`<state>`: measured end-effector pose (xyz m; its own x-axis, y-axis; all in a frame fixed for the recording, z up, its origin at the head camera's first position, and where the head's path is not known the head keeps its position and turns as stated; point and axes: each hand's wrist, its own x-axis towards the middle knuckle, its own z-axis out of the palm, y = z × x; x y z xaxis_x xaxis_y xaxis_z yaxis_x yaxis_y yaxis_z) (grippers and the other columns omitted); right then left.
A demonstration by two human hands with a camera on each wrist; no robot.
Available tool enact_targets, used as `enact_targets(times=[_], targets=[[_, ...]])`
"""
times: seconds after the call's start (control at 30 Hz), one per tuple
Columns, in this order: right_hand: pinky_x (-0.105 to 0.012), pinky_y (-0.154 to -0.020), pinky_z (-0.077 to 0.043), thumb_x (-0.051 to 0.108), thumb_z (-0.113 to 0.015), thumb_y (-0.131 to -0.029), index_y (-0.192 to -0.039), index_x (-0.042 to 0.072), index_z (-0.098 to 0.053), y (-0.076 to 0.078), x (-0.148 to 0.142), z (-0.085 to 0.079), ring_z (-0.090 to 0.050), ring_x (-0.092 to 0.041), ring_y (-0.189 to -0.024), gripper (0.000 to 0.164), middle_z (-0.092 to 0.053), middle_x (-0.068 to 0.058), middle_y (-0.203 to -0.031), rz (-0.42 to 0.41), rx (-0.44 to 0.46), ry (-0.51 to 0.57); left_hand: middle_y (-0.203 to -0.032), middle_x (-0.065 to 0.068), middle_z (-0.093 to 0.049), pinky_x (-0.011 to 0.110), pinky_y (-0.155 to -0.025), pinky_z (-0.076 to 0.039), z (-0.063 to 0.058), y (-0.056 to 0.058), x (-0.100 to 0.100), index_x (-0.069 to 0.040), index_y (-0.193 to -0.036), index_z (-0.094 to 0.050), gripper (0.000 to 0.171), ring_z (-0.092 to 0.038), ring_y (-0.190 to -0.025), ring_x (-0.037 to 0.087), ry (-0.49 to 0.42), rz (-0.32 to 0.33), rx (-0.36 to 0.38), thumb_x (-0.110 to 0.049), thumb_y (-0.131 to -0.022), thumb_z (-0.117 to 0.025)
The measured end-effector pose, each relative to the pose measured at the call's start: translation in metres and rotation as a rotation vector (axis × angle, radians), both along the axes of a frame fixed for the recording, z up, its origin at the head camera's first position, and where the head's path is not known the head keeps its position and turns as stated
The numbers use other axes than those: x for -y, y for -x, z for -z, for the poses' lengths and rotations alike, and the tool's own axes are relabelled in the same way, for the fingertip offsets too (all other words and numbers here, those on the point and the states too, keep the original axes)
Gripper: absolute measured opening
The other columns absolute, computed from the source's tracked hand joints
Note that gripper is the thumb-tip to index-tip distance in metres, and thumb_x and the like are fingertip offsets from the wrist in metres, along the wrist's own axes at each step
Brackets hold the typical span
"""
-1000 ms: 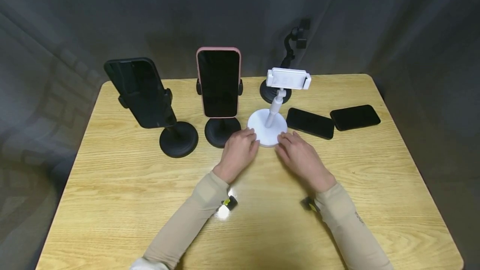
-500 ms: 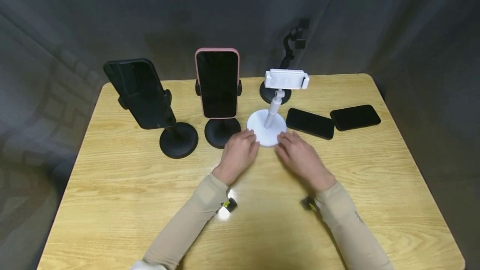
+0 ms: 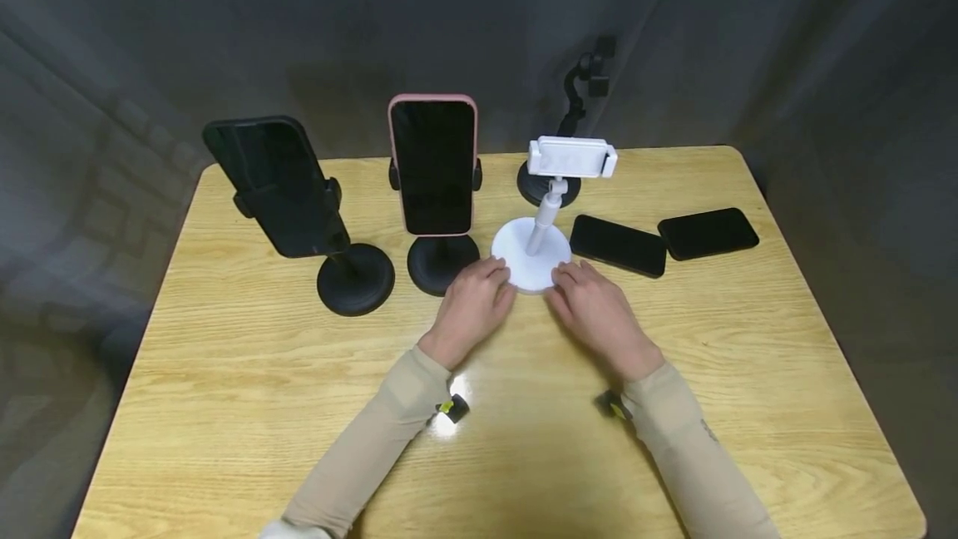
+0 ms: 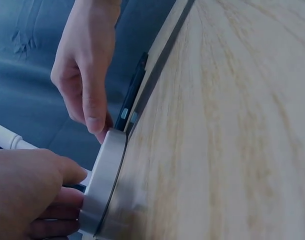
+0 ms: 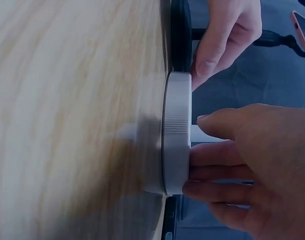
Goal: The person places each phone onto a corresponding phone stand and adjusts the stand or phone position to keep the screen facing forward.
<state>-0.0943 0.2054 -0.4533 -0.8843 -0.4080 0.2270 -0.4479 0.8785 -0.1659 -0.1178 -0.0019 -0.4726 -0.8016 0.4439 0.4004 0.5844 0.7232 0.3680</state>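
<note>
A white phone stand [image 3: 572, 158] is upright on the table, its clamp holding no phone. My left hand [image 3: 473, 304] rests its fingertips on the left rim of the round base [image 3: 532, 260]. On the right rim are the fingertips of my right hand [image 3: 599, 313]. The right wrist view shows the fingers [image 5: 212, 167] against the base's upper face, with the thumb a little apart. From the left wrist, the base [image 4: 103, 180] is seen lying flat on the tabletop. Neither hand wraps round the post.
To the left, one black stand [image 3: 355, 279] bears a tilted black phone [image 3: 277, 185]; another [image 3: 444, 266] bears a pink-cased phone [image 3: 434, 165]. A black gooseneck stand [image 3: 533, 188] is behind the white one. Two black phones, a nearer one [image 3: 618, 245] and a farther one [image 3: 708, 234], lie at right.
</note>
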Motion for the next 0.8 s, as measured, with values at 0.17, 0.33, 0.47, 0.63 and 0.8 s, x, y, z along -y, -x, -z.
enact_targets(times=[0.17,0.33,0.47,0.63,0.8], targets=[[-0.047,-0.102,-0.040,0.026,-0.061,-0.090,-0.107,-0.003,-0.068,0.001,0.000,0.001,-0.058,-0.032,-0.107,0.034,-0.065,-0.018,-0.113,0.008,-0.008,0.023,-0.117,0.010,-0.065,0.033,-0.097,-0.045,0.000,-0.001,0.006,-0.003,-0.106,-0.071,0.030,-0.056,-0.109,0.021,0.024,0.037,0.053,-0.025,-0.088,-0.060],[-0.047,-0.102,-0.041,0.027,-0.063,-0.088,-0.110,-0.002,-0.068,0.002,-0.003,0.002,-0.057,-0.032,-0.110,0.037,-0.065,-0.018,-0.116,0.007,-0.003,0.058,-0.118,0.009,-0.065,0.033,-0.099,-0.044,-0.001,-0.003,0.012,-0.005,-0.109,-0.070,0.031,-0.056,-0.111,0.019,0.018,0.066,0.057,-0.027,-0.089,-0.060],[-0.047,-0.099,-0.044,0.029,-0.063,-0.088,-0.114,-0.001,-0.066,0.001,-0.007,0.002,-0.055,-0.032,-0.112,0.040,-0.063,-0.018,-0.119,0.011,0.025,0.084,-0.118,0.008,-0.065,0.033,-0.099,-0.044,-0.006,-0.008,0.016,-0.006,-0.110,-0.070,0.031,-0.056,-0.112,0.019,0.021,0.090,0.040,-0.028,-0.090,-0.060],[-0.046,-0.096,-0.046,0.029,-0.063,-0.088,-0.116,0.000,-0.066,0.001,-0.014,0.002,-0.054,-0.029,-0.112,0.040,-0.062,-0.016,-0.121,0.001,0.055,0.130,-0.117,0.006,-0.066,0.034,-0.100,-0.043,-0.012,-0.017,0.022,-0.008,-0.109,-0.070,0.031,-0.056,-0.111,0.018,0.017,0.112,0.019,-0.030,-0.091,-0.058],[-0.047,-0.097,-0.045,0.027,-0.064,-0.088,-0.117,0.001,-0.066,0.003,-0.020,0.001,-0.054,-0.029,-0.113,0.038,-0.061,-0.015,-0.121,-0.005,0.075,0.189,-0.115,0.009,-0.066,0.041,-0.102,-0.042,-0.011,-0.025,0.030,-0.006,-0.106,-0.070,0.030,-0.057,-0.109,0.020,-0.004,0.136,0.004,-0.028,-0.091,-0.057]])
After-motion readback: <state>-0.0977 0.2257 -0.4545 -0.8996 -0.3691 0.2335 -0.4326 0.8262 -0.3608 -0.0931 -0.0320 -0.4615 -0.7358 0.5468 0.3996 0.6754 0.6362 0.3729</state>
